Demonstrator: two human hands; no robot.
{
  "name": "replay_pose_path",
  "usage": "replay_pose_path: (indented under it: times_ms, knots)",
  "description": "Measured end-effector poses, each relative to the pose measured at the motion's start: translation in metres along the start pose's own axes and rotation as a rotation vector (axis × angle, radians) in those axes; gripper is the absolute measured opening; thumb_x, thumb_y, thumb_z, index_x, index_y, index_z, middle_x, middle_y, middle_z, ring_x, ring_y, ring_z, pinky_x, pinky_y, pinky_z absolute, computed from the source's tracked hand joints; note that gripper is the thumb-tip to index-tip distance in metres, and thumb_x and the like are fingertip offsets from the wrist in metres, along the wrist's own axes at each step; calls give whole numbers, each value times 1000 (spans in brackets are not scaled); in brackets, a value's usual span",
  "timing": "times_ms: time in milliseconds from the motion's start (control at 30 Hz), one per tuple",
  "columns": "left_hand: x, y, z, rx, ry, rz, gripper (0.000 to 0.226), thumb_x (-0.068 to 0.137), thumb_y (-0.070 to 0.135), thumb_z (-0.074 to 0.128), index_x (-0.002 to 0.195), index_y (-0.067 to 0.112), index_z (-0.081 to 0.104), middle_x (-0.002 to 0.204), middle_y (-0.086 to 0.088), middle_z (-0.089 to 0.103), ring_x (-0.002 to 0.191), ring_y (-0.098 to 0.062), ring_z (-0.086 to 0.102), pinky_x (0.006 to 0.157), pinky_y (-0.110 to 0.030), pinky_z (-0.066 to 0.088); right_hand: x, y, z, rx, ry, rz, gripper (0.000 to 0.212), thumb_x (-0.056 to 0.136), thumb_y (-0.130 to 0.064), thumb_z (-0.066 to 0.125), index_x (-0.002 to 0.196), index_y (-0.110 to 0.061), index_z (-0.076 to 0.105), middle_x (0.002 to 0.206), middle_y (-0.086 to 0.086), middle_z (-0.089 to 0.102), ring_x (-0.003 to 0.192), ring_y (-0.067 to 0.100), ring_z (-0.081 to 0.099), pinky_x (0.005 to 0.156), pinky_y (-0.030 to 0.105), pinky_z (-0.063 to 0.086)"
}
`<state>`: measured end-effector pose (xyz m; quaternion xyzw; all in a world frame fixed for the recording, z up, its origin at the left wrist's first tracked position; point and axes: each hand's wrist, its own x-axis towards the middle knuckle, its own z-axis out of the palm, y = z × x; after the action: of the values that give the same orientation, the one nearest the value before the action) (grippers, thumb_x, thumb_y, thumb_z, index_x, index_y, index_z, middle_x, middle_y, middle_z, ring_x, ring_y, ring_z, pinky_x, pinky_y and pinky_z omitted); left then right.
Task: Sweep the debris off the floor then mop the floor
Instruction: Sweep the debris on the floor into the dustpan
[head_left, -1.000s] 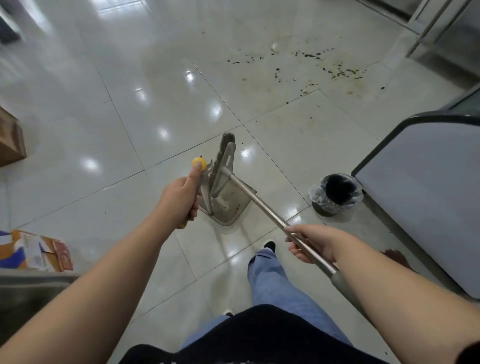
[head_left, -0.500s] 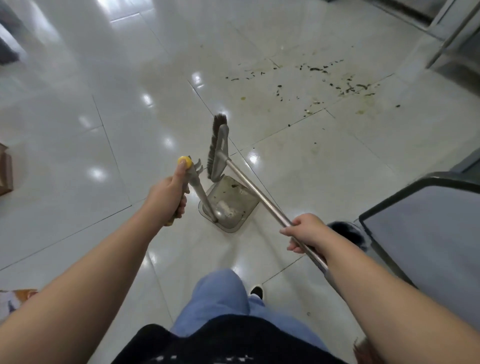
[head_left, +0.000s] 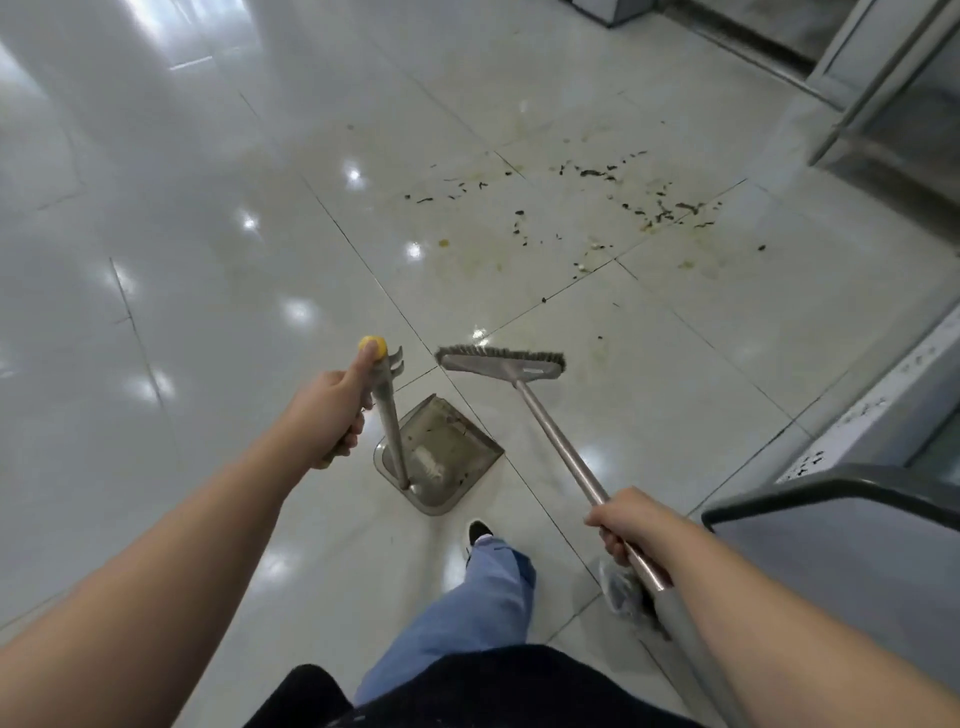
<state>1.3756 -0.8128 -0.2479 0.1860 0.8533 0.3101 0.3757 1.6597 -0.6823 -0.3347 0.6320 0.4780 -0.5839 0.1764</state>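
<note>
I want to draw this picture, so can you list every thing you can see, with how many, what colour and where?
grey-bristled broom with a metal pole: one, grey and silver, head ahead of the dustpan, pole in the right grip
clear grey plastic dustpan with a yellow-capped upright handle: one, on the floor in the middle, handle in the left grip
dark debris bits: many, black and yellowish, scattered on the tiles ahead
glossy white tiled floor: one, all around
grey panel with a dark rim: one, lower right
metal-framed unit: one, upper right
blue trouser leg with a dark shoe: one, bottom middle
left hand: one, holding the dustpan handle
right hand: one, holding the broom pole
</note>
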Motion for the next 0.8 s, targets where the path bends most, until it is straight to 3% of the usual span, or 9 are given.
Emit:
replay_pose_path:
  times_ms: [100,233,333,400,500,567,700,800]
  knots:
    - [40,31,-5,-16,-27,-10,86,62,91,28,74,10,54,40,4,45,33,-15,42,39,-22,32,22,-35,-29,125,11,68,18,95,-7,48,78,-3,45,47,5,38,25,9,35,31,11,31]
    - [86,77,-5,19,-103,13,81,74,84,28,79,7,55,39,2,45,31,-15,40,36,-20,31,47,-72,-61,167,60,79,23,96,-16,51,80,-2,45,56,12,45,40,17,45,30,15,37]
    - [110,105,6,46,-182,8,80,78,79,28,80,4,54,37,1,46,29,-15,41,35,-19,33,60,-82,-85,220,100,85,21,96,-13,51,79,-3,45,39,6,39,26,12,36,30,13,32]
    - [128,124,14,48,-234,-12,80,76,80,32,80,3,53,37,-1,48,29,-16,43,38,-20,35,67,-86,-101,236,105,103,21,95,-9,52,77,-1,46,32,4,38,23,12,36,30,14,33]
    - [151,154,19,67,-302,-57,90,58,90,39,77,3,53,43,-8,54,33,-21,48,41,-23,40,84,-103,-124,274,99,92,22,92,1,54,71,1,45,29,5,42,21,11,39,29,13,35]
    - [165,171,22,118,-321,-75,90,57,90,39,71,2,54,46,-10,58,36,-21,52,43,-25,44,101,-120,-141,297,130,72,24,90,4,54,67,1,47,37,7,48,25,10,44,29,13,36]
    - [189,204,40,52,-390,-150,72,78,74,37,65,6,55,49,-5,57,38,-16,51,42,-21,45,142,-138,-177,251,119,88,27,90,-4,53,64,-5,49,58,7,51,49,14,48,35,16,40]
    - [195,233,69,8,-365,-197,64,79,71,37,62,10,49,45,-1,47,35,-14,42,39,-18,38,168,-135,-203,316,47,143,27,93,-9,49,66,-7,49,63,4,50,42,9,50,35,15,40]
